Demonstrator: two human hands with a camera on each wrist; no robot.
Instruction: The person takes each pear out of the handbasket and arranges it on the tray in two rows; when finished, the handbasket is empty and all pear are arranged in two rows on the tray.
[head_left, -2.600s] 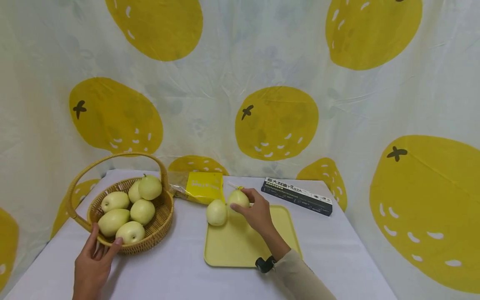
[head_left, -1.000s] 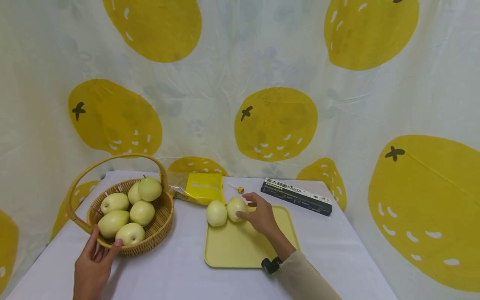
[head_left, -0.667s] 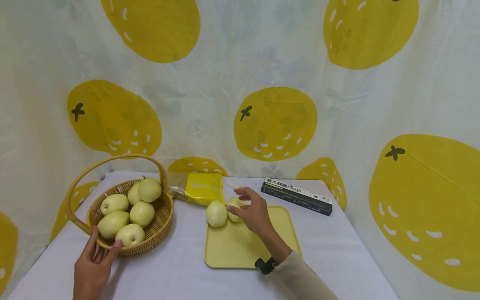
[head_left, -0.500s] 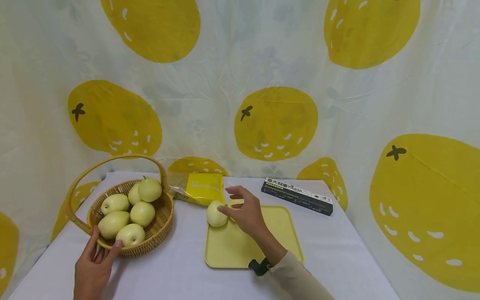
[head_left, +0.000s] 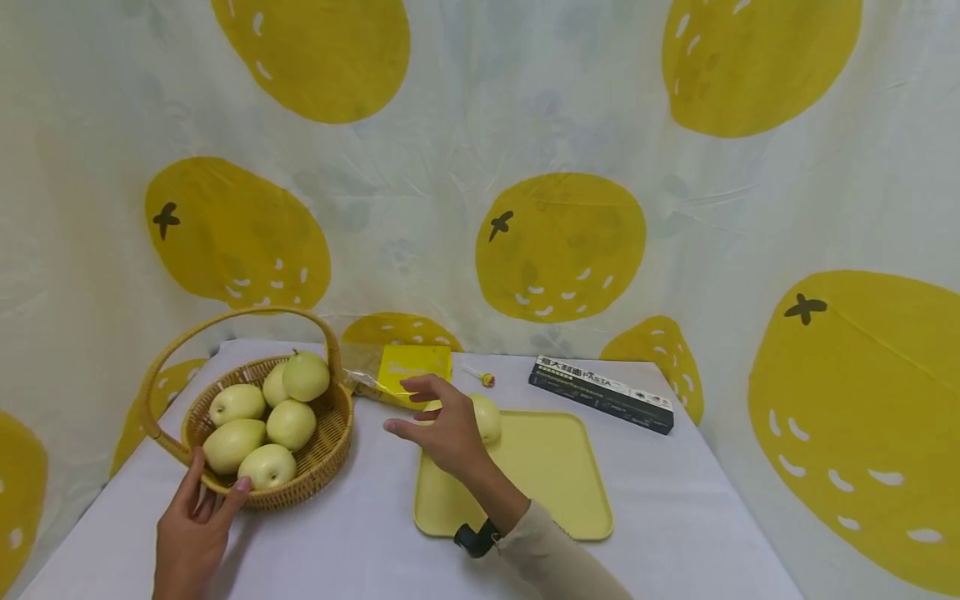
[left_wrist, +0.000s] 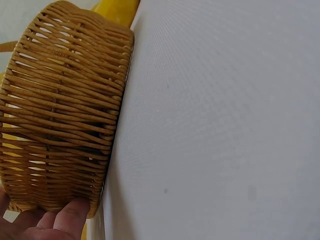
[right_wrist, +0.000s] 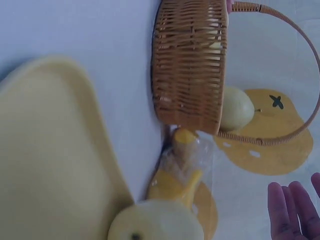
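At the left, a wicker basket (head_left: 311, 487) with a tall arched handle holds several pale green pears (head_left: 234, 446). My left hand (head_left: 193, 533) grips its near rim, thumb on the rim's edge; in the left wrist view, fingers (left_wrist: 72, 217) press against the woven wall. My right hand (head_left: 450, 429) hovers over the left back corner of the yellow tray (head_left: 540, 483), fingers spread and holding nothing. Behind it, one pear (head_left: 489, 419) sits on the tray; a second is mostly hidden by the hand. The right wrist view shows a tray pear (right_wrist: 155, 222) up close.
A yellow and clear plastic package (head_left: 420, 367) lies behind, between basket and tray. Beyond the tray is a small lollipop (head_left: 488, 380). A black and white pasta box (head_left: 600, 396) lies at the back right, near the patterned curtain (head_left: 435, 250).
My right hand has let go of the second pear, leaving it beside the first on the tray's back edge, and has moved left toward the basket. The left hand stays on the basket.
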